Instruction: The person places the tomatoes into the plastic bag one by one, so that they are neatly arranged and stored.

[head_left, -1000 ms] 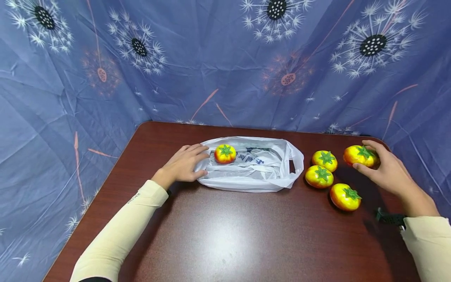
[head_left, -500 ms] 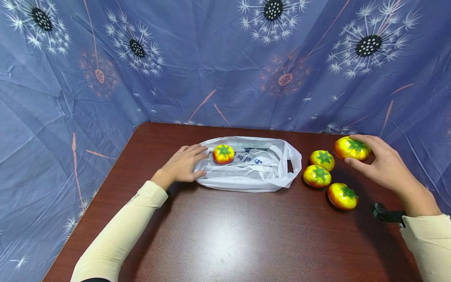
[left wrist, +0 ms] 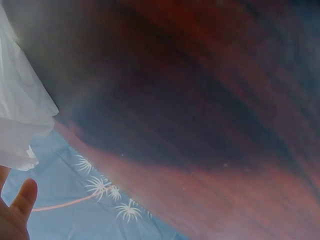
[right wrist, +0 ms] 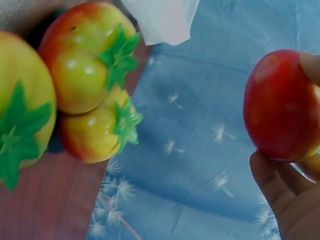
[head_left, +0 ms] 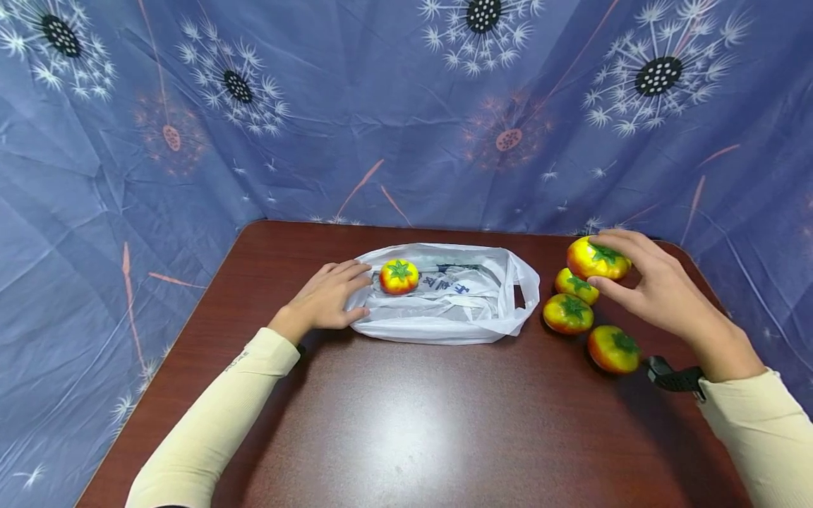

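Observation:
My right hand (head_left: 660, 282) holds a red-and-yellow tomato (head_left: 591, 257) with a green star-shaped leaf top, raised above the table's right side. In the right wrist view, thumb and fingers grip this tomato (right wrist: 280, 107) from its sides. Under and in front of that hand lie three similar tomatoes, a rear one (head_left: 574, 283), a middle one (head_left: 568, 315) and a front one (head_left: 613, 350). At the left end of an opened white plastic bag (head_left: 432, 331), my left hand (head_left: 327, 296) rests with fairly straight fingers on the rim. Another tomato (head_left: 399, 276) sits inside the bag's left part.
The dark reddish-brown table (head_left: 406, 416) carries everything. A blue cloth (head_left: 356, 106) with dandelion prints hangs behind it and at the left. The bag's handle loop (head_left: 526, 289) stands out toward the tomatoes.
My right hand has carried its tomato leftward and slightly up, now over the rear tomato on the table. The left hand stays on the bag. The head view has shifted slightly.

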Demonstrator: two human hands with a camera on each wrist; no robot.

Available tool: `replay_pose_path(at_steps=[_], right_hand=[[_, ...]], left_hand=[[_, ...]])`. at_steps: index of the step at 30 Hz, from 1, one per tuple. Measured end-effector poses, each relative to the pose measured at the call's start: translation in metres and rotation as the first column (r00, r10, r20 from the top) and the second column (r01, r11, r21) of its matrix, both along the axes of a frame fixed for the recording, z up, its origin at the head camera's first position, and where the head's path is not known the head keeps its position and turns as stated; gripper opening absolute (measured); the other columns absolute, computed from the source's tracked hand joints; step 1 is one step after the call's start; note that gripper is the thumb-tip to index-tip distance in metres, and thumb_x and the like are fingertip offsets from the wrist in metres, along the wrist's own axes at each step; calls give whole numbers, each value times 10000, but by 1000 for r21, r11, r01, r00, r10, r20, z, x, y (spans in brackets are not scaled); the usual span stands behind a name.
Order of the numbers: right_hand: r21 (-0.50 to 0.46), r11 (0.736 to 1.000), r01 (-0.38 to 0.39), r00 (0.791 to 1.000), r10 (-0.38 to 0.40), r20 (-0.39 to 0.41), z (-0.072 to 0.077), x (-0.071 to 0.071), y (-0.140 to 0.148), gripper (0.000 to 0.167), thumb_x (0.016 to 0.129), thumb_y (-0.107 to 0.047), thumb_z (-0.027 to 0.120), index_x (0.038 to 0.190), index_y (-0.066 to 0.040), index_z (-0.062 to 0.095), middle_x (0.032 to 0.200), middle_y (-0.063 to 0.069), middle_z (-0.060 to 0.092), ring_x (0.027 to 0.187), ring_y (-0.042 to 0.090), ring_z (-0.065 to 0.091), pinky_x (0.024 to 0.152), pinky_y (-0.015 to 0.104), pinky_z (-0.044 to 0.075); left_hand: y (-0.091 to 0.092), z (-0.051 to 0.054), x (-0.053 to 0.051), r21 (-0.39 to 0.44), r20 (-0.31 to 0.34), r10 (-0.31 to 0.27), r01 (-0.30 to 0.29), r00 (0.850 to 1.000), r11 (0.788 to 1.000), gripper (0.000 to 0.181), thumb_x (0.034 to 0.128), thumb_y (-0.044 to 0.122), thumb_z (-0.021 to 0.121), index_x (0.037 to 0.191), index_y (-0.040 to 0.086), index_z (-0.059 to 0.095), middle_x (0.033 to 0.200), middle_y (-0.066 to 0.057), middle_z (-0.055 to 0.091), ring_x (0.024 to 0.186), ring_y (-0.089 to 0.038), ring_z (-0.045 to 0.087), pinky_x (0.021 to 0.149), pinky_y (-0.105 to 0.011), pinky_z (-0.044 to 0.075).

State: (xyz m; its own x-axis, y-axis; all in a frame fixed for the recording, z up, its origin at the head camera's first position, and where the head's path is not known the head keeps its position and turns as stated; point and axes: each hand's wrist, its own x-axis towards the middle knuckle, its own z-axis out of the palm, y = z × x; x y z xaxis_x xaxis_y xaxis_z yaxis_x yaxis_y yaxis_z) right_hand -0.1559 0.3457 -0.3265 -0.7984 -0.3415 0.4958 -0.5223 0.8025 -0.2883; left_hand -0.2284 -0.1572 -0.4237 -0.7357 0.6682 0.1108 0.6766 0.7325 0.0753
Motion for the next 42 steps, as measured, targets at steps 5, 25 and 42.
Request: replay_pose_path(at_steps=[5, 25, 42], right_hand=[[16, 999, -34, 999, 34, 0, 4, 3, -13, 675, 723, -59, 844, 1349, -152, 608, 1355, 130, 571, 1244, 228, 513, 990, -23, 214], [149, 954, -260, 965, 263, -3, 4, 4, -57, 736, 678, -44, 862, 1357, -142, 594, 1417, 170, 530, 1260, 350, 501, 1014, 232, 337], [203, 894, -400, 916, 397, 59, -6, 4, -103, 632, 750, -119, 842, 1337, -146, 608, 1448, 148, 507, 1312, 352, 483, 972, 540, 464]], left_hand=[[0, 1, 1, 1, 1, -4, 4, 1000, 1000, 566, 869, 490, 607, 1315, 141, 626, 1512, -72, 494, 1443, -297, 397, 1124, -503, 358], [0, 0, 4, 4, -12, -6, 6, 1000, 1000, 574, 871, 490, 602, 1333, 149, 615, 1508, -67, 500, 1440, -295, 403, 1123, -500, 359], [2, -1, 2, 6, -8, -12, 12, 1000, 1000, 577, 873, 490, 595, 1338, 148, 612, 1509, -68, 496, 1438, -297, 401, 1127, -502, 355]])
